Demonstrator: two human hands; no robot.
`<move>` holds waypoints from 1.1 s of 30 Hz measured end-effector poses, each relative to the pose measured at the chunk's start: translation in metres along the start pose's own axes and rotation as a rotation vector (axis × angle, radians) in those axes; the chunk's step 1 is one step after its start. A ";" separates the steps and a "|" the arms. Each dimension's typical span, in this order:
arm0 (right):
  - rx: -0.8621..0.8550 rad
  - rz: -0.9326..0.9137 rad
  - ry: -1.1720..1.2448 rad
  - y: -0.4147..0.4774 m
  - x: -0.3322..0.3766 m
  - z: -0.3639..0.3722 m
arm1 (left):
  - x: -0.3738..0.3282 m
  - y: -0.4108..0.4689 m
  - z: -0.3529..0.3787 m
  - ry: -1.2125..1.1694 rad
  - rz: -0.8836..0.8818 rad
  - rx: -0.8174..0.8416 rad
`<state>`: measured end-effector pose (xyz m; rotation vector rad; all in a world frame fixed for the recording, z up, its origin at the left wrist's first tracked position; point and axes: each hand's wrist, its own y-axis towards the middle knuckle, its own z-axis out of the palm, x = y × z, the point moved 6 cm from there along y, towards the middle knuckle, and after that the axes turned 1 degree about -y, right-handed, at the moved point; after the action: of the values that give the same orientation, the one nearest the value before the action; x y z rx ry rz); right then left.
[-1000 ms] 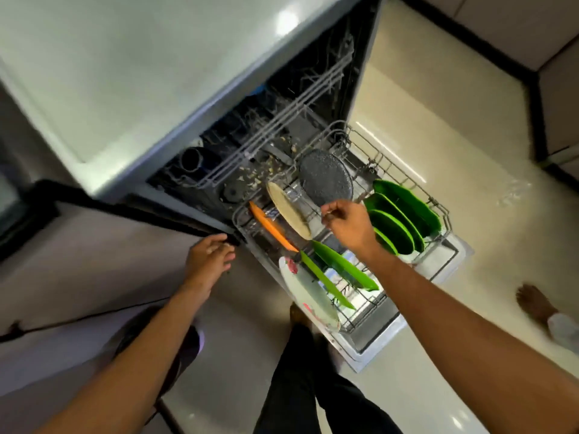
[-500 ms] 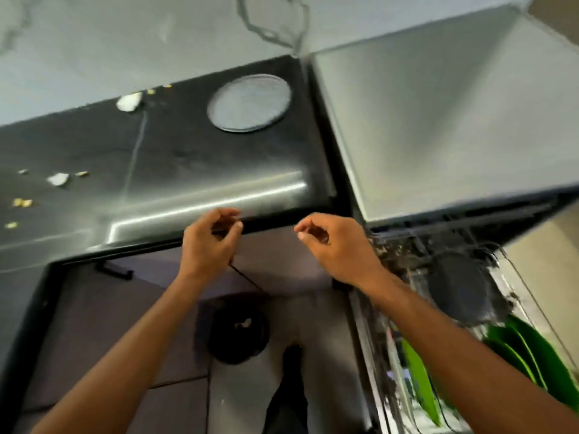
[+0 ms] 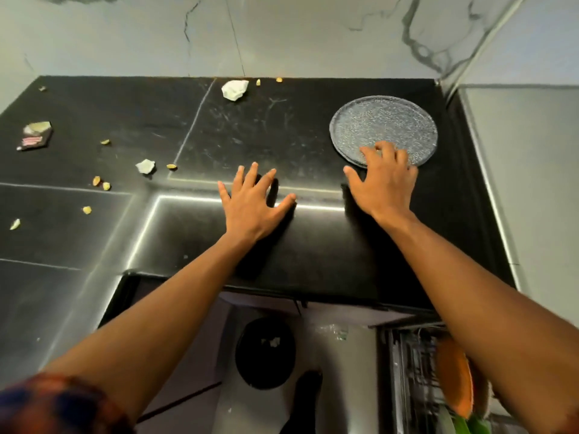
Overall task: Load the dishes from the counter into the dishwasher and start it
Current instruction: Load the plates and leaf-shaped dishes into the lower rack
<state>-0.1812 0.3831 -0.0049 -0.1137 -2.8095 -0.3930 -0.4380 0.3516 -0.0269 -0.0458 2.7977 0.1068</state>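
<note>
- Grey speckled plate [image 3: 383,126], round and flat, lies at the back right of the black counter [image 3: 250,126], just beyond the right hand [image 3: 380,183].
- Right hand is nearer: loosely spread fingertips [image 3: 366,152] rest on the plate's near rim, not yet gripping.
- Left hand [image 3: 253,198] lies flat on the counter, fingers spread, holding nothing.

Left hand [image 3: 254,204] splayed — right hand [image 3: 383,184] outstretched

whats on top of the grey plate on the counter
Only the right hand: its fingers rest on the near edge of the grey speckled plate. The rest of the plate's face shows bare. The patch under the fingers is hidden.
</note>
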 end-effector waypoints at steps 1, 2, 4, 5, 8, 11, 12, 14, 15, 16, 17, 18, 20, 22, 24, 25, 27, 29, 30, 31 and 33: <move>0.014 0.006 -0.037 0.007 0.003 0.008 | 0.001 0.003 0.004 0.007 -0.010 0.022; 0.027 0.011 -0.067 0.011 0.007 0.015 | 0.003 0.006 0.007 0.013 -0.017 0.034; 0.040 0.016 -0.093 0.009 0.013 0.026 | 0.004 0.005 0.011 0.021 -0.029 0.035; 0.040 0.009 -0.087 0.006 0.017 0.030 | 0.005 0.006 0.012 0.021 -0.032 0.034; 0.032 -0.062 0.054 -0.005 0.028 0.028 | 0.004 0.009 0.009 0.019 -0.046 0.024; -0.063 -0.121 0.153 -0.015 0.031 0.018 | 0.005 0.009 0.010 0.022 -0.048 0.041; -0.095 -0.084 0.168 -0.012 0.026 0.014 | 0.004 0.009 0.010 0.019 -0.047 0.044; -0.140 0.052 0.185 0.000 0.011 0.006 | 0.004 0.010 0.010 0.014 -0.047 0.051; -0.146 0.132 0.175 0.009 0.002 0.003 | 0.004 0.011 0.010 0.014 -0.047 0.051; -0.127 0.212 0.157 0.018 -0.007 0.001 | 0.004 0.012 0.009 0.016 -0.047 0.051; -0.083 0.290 0.144 0.027 -0.015 0.001 | 0.004 0.012 0.009 0.019 -0.048 0.052; -0.024 0.365 0.141 0.035 -0.022 0.003 | 0.004 0.012 0.009 0.020 -0.050 0.056; 0.072 0.476 0.145 0.044 -0.033 0.008 | 0.004 0.011 0.010 0.020 -0.051 0.063; 0.104 0.494 0.127 0.049 -0.035 0.012 | 0.004 0.011 0.010 0.027 -0.046 0.064; 0.103 0.492 0.116 0.050 -0.032 0.012 | 0.005 0.012 0.010 0.041 -0.041 0.073; 0.100 0.506 0.122 0.051 -0.032 0.012 | 0.005 0.012 0.011 0.050 -0.035 0.081; 0.109 0.560 0.162 0.053 -0.032 0.011 | 0.004 0.012 0.012 0.069 -0.028 0.098; 0.130 0.617 0.229 0.056 -0.034 0.011 | 0.004 0.012 0.013 0.078 -0.027 0.105; 0.133 0.647 0.278 0.056 -0.034 0.011 | 0.004 0.012 0.013 0.078 -0.027 0.107; 0.132 0.672 0.327 0.056 -0.034 0.009 | 0.004 0.012 0.013 0.077 -0.029 0.108; 0.122 0.702 0.449 0.054 -0.034 0.007 | 0.003 0.011 0.012 0.072 -0.032 0.104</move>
<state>-0.1442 0.4360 -0.0083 -0.8365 -2.1629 -0.0612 -0.4378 0.3632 -0.0387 -0.0702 2.8688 -0.0494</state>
